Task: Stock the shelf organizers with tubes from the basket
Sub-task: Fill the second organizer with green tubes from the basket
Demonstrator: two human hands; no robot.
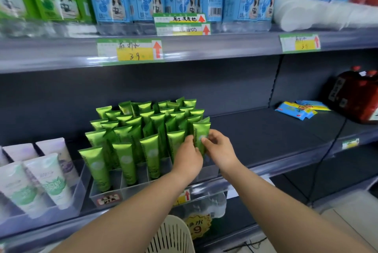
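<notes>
Green tube (201, 133) pinched by left hand (189, 157) and right hand (219, 148), likely placing into organizer (131, 190), right row; next: seat upright, release

The left forearm (133, 216) and right forearm (276, 209) are bare — uncovered along all their visible length. The left hand (189, 158) and right hand (219, 150) are bare as well — fingers (204, 140) included.

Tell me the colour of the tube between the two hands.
The tube is shiny metallic green, shown best in the head view.
</notes>
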